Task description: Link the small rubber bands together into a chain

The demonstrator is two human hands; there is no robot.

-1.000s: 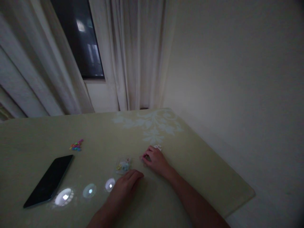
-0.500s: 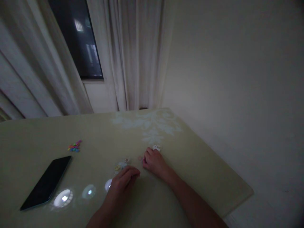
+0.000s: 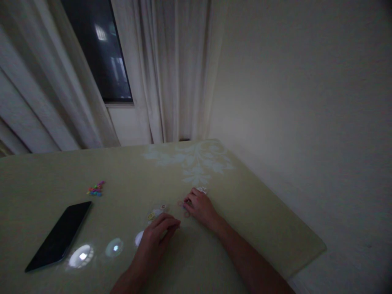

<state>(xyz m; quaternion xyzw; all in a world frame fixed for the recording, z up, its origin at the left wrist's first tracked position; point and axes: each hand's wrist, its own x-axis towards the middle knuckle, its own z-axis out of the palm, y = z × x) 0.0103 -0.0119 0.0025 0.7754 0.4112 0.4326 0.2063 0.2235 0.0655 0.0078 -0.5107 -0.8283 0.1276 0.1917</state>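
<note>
My left hand (image 3: 157, 234) rests low over the table with its thumb and fingertips pressed together; whatever they pinch, if anything, is too small to make out. Just beyond its knuckles lie small round pieces, a yellow one (image 3: 151, 216) and a pale one (image 3: 163, 207), around a whitish, clear-looking piece (image 3: 157, 212). To the right, my right hand (image 3: 200, 207) has curled fingers at the tabletop, closed around a tiny spot I cannot name. Beside those fingertips are thin pinkish rings, one (image 3: 180, 203) left and one (image 3: 186, 214) below. Small white pieces (image 3: 202, 190) sit behind the hand, partly hidden.
A dark, flat tablet-like device (image 3: 59, 236) lies at the left. Beyond it is a small heap of colourful bits (image 3: 96, 189). The pale table (image 3: 122, 171) meets a wall (image 3: 290, 102) on the right; curtains (image 3: 190, 69) hang behind. Lamp reflections (image 3: 114, 248) shine on the tabletop.
My right hand has shifted slightly, its fingers lifting a little, and a pinkish ring below its fingertips now shows. My left hand stays almost in place.
</note>
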